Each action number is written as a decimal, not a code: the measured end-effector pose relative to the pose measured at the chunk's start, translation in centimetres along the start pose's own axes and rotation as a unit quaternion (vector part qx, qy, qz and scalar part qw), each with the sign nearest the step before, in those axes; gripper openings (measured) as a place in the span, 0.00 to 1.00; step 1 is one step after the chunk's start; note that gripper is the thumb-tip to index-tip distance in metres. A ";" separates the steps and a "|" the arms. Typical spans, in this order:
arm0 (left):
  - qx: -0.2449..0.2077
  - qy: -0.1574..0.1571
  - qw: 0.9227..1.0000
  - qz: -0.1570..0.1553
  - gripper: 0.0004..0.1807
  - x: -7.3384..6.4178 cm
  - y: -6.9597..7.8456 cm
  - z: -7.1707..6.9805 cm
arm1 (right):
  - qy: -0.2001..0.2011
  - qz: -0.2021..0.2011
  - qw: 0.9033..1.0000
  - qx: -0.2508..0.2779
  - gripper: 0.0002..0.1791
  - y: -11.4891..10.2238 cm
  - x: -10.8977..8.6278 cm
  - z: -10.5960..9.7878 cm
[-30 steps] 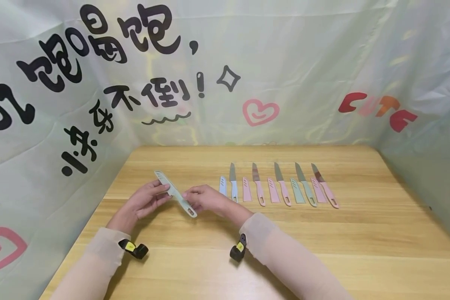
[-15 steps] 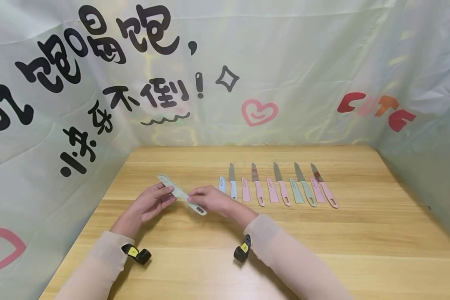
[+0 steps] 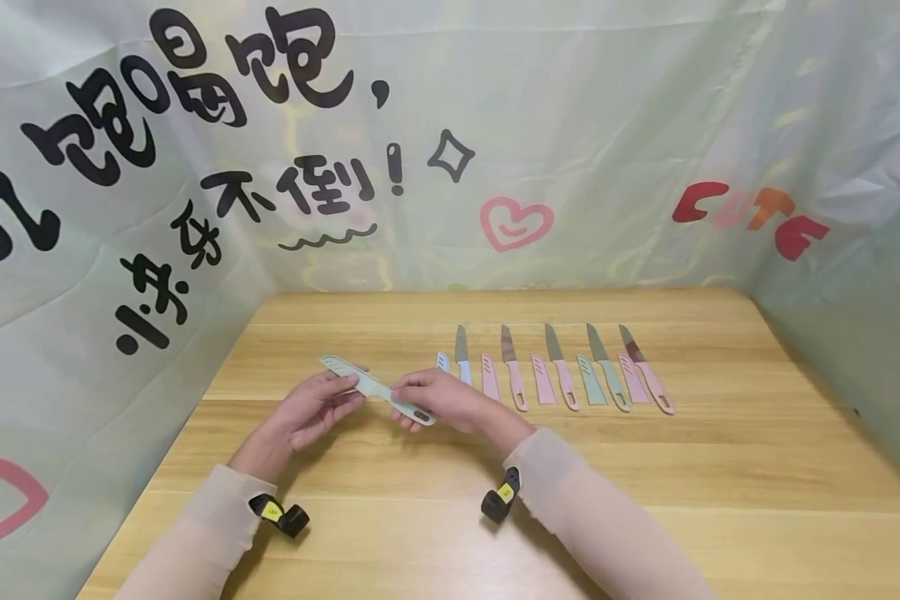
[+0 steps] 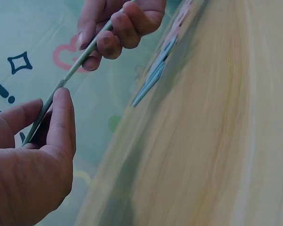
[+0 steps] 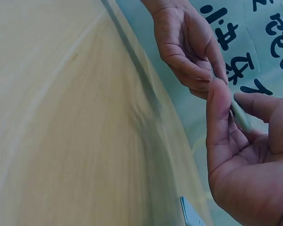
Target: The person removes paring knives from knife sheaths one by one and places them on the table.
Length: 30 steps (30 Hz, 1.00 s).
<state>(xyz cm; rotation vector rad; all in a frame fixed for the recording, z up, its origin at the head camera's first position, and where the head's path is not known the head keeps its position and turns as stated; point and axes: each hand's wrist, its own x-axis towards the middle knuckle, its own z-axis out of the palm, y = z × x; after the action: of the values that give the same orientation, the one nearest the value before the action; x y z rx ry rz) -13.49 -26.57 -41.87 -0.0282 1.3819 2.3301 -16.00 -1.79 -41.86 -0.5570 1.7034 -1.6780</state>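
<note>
Above the table, a pale green paring knife [image 3: 417,413] with a slotted sheath [image 3: 339,367] over its blade is held between both hands. My left hand [image 3: 309,417] pinches the sheath between thumb and fingers. At the other end, my right hand [image 3: 453,398] grips the handle, with the slot near its end showing. Seen edge-on in the left wrist view, the sheath [image 4: 46,106] meets the handle [image 4: 85,54] in one line. In the right wrist view the handle end [image 5: 241,115] pokes out between thumb and fingers, and the sheath is mostly hidden.
On the wooden table [image 3: 450,533], several bare knives lie in a row, each beside a sheath: a blue knife [image 3: 461,350], pink knives such as this one [image 3: 562,367], and a green knife [image 3: 609,367]. A printed curtain [image 3: 607,125] encloses the back and sides.
Both hands have shifted a little to the right with the knife, which has turned to lie flatter across the view. The row of knives has stayed in place.
</note>
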 end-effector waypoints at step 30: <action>-0.019 -0.027 0.999 0.004 0.14 0.9 -2.8 5.4 | 0.022 0.019 0.999 -0.041 0.15 -0.4 -4.1 -3.8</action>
<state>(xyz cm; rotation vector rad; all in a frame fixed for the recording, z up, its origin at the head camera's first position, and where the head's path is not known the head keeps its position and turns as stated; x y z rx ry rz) -12.26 -20.57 -41.73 0.0302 1.3140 2.3466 -15.97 3.75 -40.99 -0.5266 1.8086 -1.6108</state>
